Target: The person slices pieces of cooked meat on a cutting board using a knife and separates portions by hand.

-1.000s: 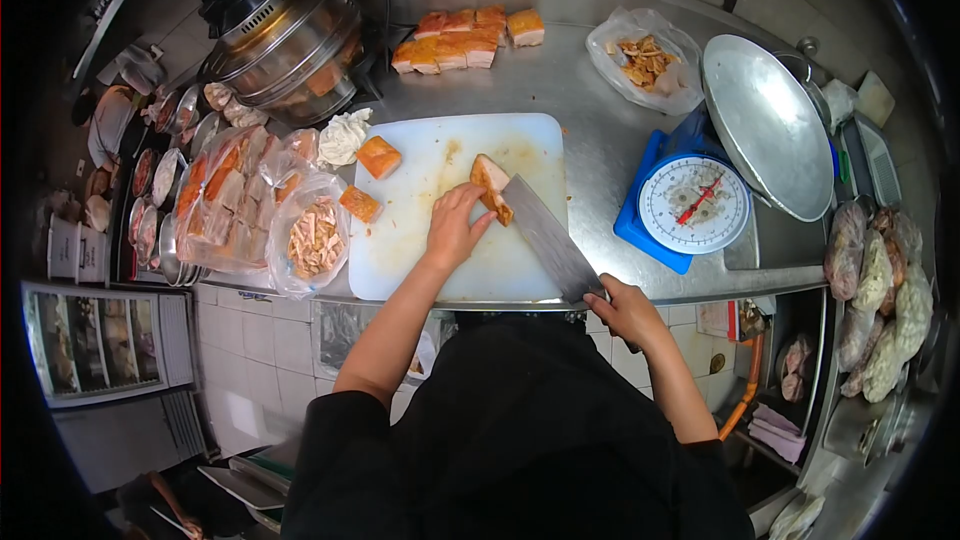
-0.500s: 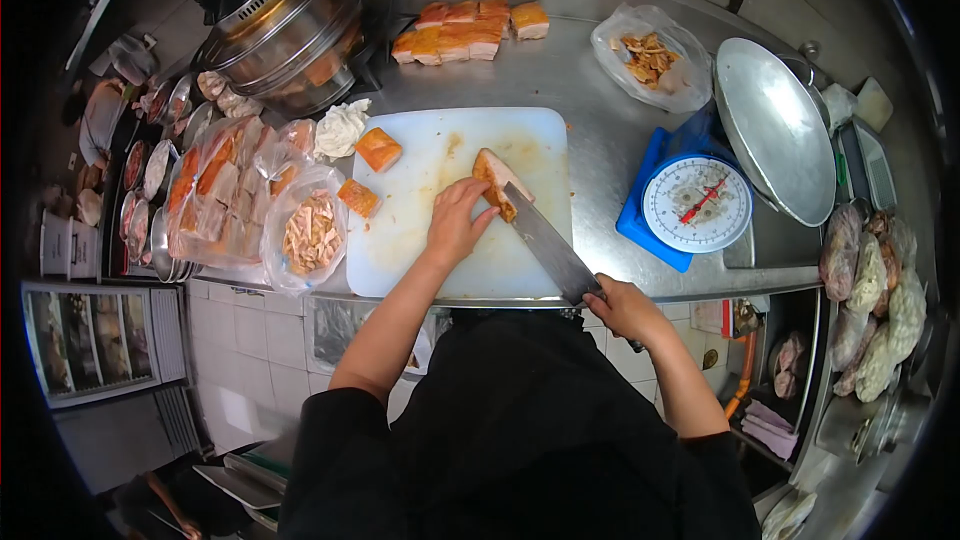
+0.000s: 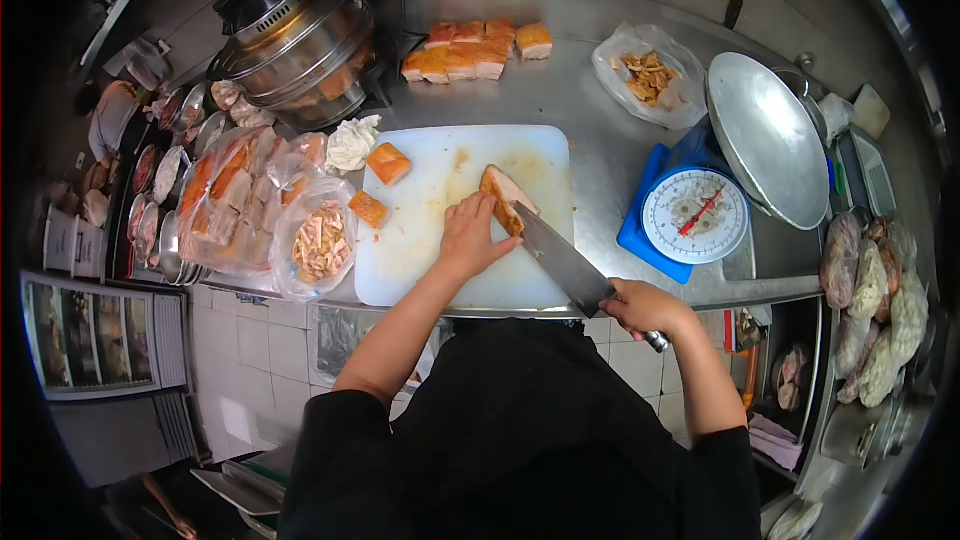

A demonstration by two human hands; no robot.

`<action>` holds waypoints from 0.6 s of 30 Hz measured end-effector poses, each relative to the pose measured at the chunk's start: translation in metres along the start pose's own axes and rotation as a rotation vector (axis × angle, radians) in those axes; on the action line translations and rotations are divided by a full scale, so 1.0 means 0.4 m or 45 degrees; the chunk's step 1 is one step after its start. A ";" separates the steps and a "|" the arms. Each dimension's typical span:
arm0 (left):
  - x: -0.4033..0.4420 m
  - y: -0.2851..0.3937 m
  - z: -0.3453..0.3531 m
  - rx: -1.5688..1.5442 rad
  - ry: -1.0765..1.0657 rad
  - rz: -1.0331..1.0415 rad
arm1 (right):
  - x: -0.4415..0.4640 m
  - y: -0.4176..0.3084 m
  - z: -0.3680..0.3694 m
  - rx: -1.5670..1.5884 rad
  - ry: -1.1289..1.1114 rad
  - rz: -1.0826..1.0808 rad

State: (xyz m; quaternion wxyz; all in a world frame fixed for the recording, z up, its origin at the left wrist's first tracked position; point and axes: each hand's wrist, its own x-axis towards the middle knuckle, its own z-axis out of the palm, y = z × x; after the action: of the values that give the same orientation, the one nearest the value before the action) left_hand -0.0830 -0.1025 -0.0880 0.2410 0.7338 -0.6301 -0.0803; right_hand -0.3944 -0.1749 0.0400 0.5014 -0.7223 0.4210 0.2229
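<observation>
A piece of browned meat (image 3: 503, 198) lies on the white cutting board (image 3: 420, 270). My left hand (image 3: 472, 237) presses on its left side, fingertips together and thumb stretched toward the blade. Wrapped round the handle of a wide cleaver (image 3: 565, 262) is my right hand (image 3: 645, 308). The cleaver's tip touches the right side of the meat, and its blade slants down to the board's lower right edge. Two smaller browned chunks, one (image 3: 388, 163) above the other (image 3: 369, 209), sit at the board's left edge.
Several meat blocks (image 3: 460, 52) stand at the counter's back. A blue scale (image 3: 695, 215) with a metal pan (image 3: 768, 140) is at right, near a bag of scraps (image 3: 648, 75). Left are bagged meat (image 3: 232, 200), a bag of strips (image 3: 318, 243), a cloth (image 3: 352, 144) and a glass cooker (image 3: 300, 50).
My left hand has spread its thumb toward the blade. My right hand has turned and moved slightly right with the cleaver. The view has shifted a little.
</observation>
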 end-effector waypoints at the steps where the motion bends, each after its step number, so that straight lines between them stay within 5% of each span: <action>1: -0.001 -0.001 0.002 -0.004 0.007 0.010 | -0.007 0.009 0.000 0.011 -0.002 0.005; 13: 0.032 0.055 0.003 -0.094 0.008 -0.203 | -0.094 0.167 0.059 0.364 0.037 0.013; 18: 0.013 -0.029 -0.005 -0.306 0.086 -0.009 | -0.072 0.083 0.102 0.528 0.196 -0.071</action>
State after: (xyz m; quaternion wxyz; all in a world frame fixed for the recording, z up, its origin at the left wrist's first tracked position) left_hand -0.0708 -0.1058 -0.0905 0.3479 0.7042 -0.6049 -0.1311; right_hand -0.4336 -0.1314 0.0276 0.6115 -0.6299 0.4749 0.0618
